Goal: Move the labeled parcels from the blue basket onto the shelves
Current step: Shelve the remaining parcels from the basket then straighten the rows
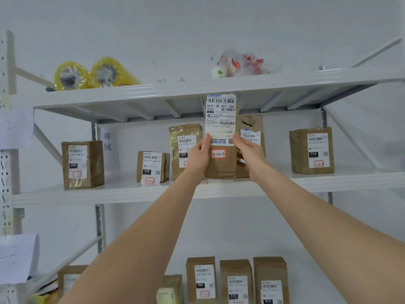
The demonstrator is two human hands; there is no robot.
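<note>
Head view, one frame.

- Tall brown parcel (220, 165): centre of frame, upright, its base at the front edge of the middle shelf (328, 183). A long white shipping label covers its upper half, and a red-bordered sticker below reads "3-2-5". Its top overlaps the front lip of the top shelf (153, 93).
- Left hand (198, 155): grasps the parcel's left edge, thumb on the front face.
- Right hand (249, 151): grasps the parcel's right edge, thumb on the front face.
- Middle shelf, left to right: labelled box (82, 164); small labelled box (152, 166); glossy taped parcel (183, 137), just behind the left hand; brown parcel (252, 126), partly hidden behind the held one; labelled box (311, 150), right of frame.
- Top shelf: two yellow tape rolls (70, 75), upper left; clear plastic bag (238, 63) with red and white contents, upper centre.
- Bottom centre of frame: three upright labelled parcels (235, 281) side by side.
- Paper sign (107, 141) with two handwritten characters, on the wall behind the middle shelf.
</note>
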